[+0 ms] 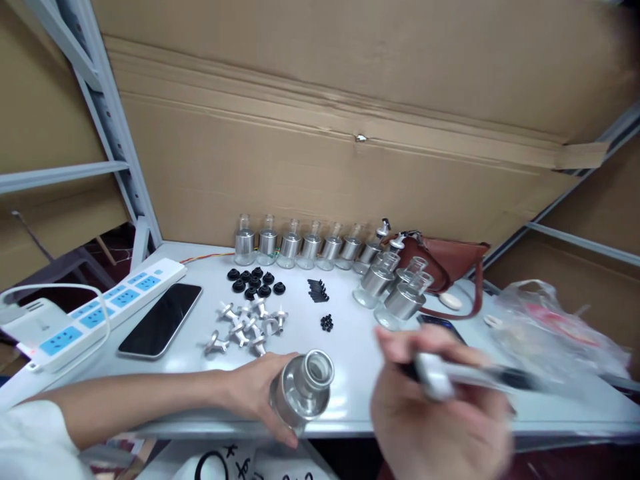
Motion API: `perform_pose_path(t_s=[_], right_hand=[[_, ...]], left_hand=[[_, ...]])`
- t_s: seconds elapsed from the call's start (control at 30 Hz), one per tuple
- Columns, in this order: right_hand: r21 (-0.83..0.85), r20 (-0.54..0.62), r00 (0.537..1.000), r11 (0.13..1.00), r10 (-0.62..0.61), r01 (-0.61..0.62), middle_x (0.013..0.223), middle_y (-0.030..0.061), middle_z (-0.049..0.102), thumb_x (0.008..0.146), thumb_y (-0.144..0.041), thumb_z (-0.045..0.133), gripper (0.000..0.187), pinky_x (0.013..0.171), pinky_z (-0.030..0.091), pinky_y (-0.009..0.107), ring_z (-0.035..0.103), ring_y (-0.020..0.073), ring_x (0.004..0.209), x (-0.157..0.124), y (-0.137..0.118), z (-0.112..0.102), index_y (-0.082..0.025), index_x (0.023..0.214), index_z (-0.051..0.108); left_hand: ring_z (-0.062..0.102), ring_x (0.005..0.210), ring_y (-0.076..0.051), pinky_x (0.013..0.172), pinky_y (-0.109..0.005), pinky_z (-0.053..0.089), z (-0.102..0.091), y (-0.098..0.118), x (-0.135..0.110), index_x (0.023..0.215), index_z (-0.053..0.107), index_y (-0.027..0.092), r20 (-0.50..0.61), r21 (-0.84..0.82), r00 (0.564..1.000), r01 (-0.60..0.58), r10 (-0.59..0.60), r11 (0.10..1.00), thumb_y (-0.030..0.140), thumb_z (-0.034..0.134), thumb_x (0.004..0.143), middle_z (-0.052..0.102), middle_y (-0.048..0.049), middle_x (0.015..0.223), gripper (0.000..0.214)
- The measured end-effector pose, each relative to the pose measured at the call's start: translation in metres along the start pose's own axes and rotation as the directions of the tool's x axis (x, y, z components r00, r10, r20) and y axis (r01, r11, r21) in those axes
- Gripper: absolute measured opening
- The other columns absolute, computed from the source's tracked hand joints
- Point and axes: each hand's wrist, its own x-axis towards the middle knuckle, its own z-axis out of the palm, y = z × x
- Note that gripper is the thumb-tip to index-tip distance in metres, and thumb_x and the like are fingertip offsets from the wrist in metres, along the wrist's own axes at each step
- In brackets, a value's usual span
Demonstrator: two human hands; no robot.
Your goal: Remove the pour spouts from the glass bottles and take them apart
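Note:
My left hand (260,390) grips a small glass bottle with a silver metal collar (303,387) at the table's front edge, its open neck tilted up toward me. My right hand (435,420), blurred and close to the camera, holds a slim tool with a white and black body (460,377) just right of the bottle. A row of similar bottles (300,247) stands at the back, with three more (395,290) grouped to the right. Black round caps (255,281), silver spout pieces (247,323), thin black sticks (317,290) and tiny black beads (327,323) lie between.
A black phone (161,319) and a white power strip with blue sockets (95,313) lie on the left of the white table (350,347). A brown bag (447,263) and a crumpled clear plastic bag (550,333) sit right. Cardboard (325,133) backs the table.

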Motion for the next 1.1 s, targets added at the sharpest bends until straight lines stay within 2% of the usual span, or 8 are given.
perform_pose_path(t_s=[0.07,0.17,0.27,0.5,0.6,0.73,0.83,1.1], right_hand=[[-0.109,-0.043,0.995,0.991,-0.088,0.083,0.085,0.0041,0.056,0.096,-0.035,0.036,0.027,0.073,0.053,0.045,0.052,0.0202,0.067,0.006,-0.016,-0.007,-0.046,0.117,0.051],[-0.273,0.269,0.955,0.940,-0.129,0.204,0.073,0.0018,0.057,0.092,-0.023,0.046,0.030,0.061,0.050,0.036,0.050,0.0181,0.059,0.019,-0.031,-0.014,-0.041,0.115,0.053],[-0.422,0.559,0.829,0.864,0.010,0.274,0.066,-0.0022,0.057,0.080,-0.025,0.067,0.034,0.051,0.045,0.026,0.050,0.0125,0.050,0.037,-0.021,-0.014,-0.029,0.111,0.056],[-0.388,0.777,0.623,0.851,0.096,0.353,0.067,-0.0005,0.063,0.089,-0.020,0.055,0.007,0.053,0.041,0.021,0.054,0.0100,0.055,0.061,0.015,-0.004,-0.020,0.086,0.062],[-0.434,0.788,0.596,0.827,0.154,0.359,0.070,0.0000,0.064,0.089,-0.013,0.049,0.013,0.055,0.041,0.021,0.057,0.0107,0.059,0.070,0.012,-0.005,-0.019,0.085,0.060],[-0.525,0.740,0.641,0.769,0.201,0.365,0.068,-0.0015,0.065,0.086,-0.015,0.052,0.010,0.055,0.041,0.020,0.056,0.0089,0.055,0.098,0.006,-0.010,-0.019,0.081,0.059],[-0.630,0.630,0.752,0.692,0.191,0.352,0.061,-0.0017,0.063,0.085,-0.026,0.057,0.011,0.051,0.038,0.020,0.050,0.0084,0.049,0.128,0.006,-0.013,-0.018,0.077,0.060],[-0.875,0.134,0.943,0.483,0.306,-0.032,0.043,-0.0032,0.054,0.076,-0.030,0.068,0.015,0.055,0.039,0.025,0.047,0.0114,0.043,0.186,0.057,-0.033,-0.017,0.070,0.064]], left_hand=[[0.057,0.090,-0.023,0.083,-0.037,0.047,0.000,0.000,0.000,0.102,0.060,0.016,-0.031,-0.009,0.999,0.020,-0.021,1.000,0.033,0.085,0.052,0.062,-0.0035,0.094,0.058],[0.057,0.085,-0.020,0.082,-0.037,0.046,0.001,-0.001,0.000,0.103,0.058,0.015,-0.086,-0.054,0.996,0.017,-0.021,0.998,0.033,0.083,0.055,0.062,-0.0042,0.093,0.057],[0.056,0.085,-0.020,0.083,-0.038,0.046,0.002,0.000,0.001,0.101,0.059,0.014,-0.116,-0.057,0.993,0.002,-0.009,0.998,0.030,0.082,0.056,0.061,-0.0033,0.090,0.053],[0.054,0.099,-0.027,0.091,-0.043,0.042,0.004,-0.002,0.000,0.110,0.059,0.013,-0.129,-0.021,0.992,-0.007,0.004,1.000,0.036,0.082,0.057,0.059,-0.0021,0.098,0.062],[0.052,0.105,-0.029,0.095,-0.047,0.040,0.002,-0.006,0.001,0.118,0.051,0.016,-0.115,-0.076,0.993,-0.009,0.000,0.997,0.033,0.084,0.056,0.057,-0.0070,0.109,0.072],[0.040,0.124,-0.032,0.106,-0.052,0.029,0.001,-0.011,0.003,0.135,0.024,0.022,-0.148,-0.172,0.988,-0.076,0.051,0.982,0.036,0.082,0.063,0.039,-0.0148,0.134,0.093],[0.045,0.121,-0.030,0.106,-0.054,0.028,0.002,-0.014,0.004,0.138,0.004,0.026,-0.103,-0.241,0.995,-0.036,0.011,0.970,0.038,0.081,0.066,0.029,-0.0187,0.140,0.105],[0.060,0.098,-0.020,0.096,-0.047,0.039,0.000,-0.008,0.006,0.129,0.019,0.023,-0.127,-0.289,0.990,0.016,-0.055,0.957,0.046,0.062,0.085,0.041,-0.0134,0.121,0.066]])
